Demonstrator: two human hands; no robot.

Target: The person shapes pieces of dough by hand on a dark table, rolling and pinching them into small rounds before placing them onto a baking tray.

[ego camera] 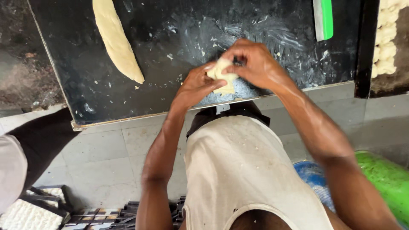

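Both my hands meet over the near edge of a black, flour-smeared worktop [179, 30]. Between them is a small pale piece of dough [222, 76], folded and pinched. My left hand [197, 83] cups it from the left and below. My right hand [252, 61] presses on it from above and the right, fingers curled over it. A long, tapered roll of dough [116, 40] lies on the worktop to the left, apart from my hands.
A green-and-white scraper [323, 19] rests at the worktop's far right. A dark tray with shaped dough pieces [385, 42] stands beyond the right edge. Grey tiled floor [106, 157] lies below, with a green and blue container [379, 179] at right, stacked trays [38, 211] lower left, and another person's leg [38, 140].
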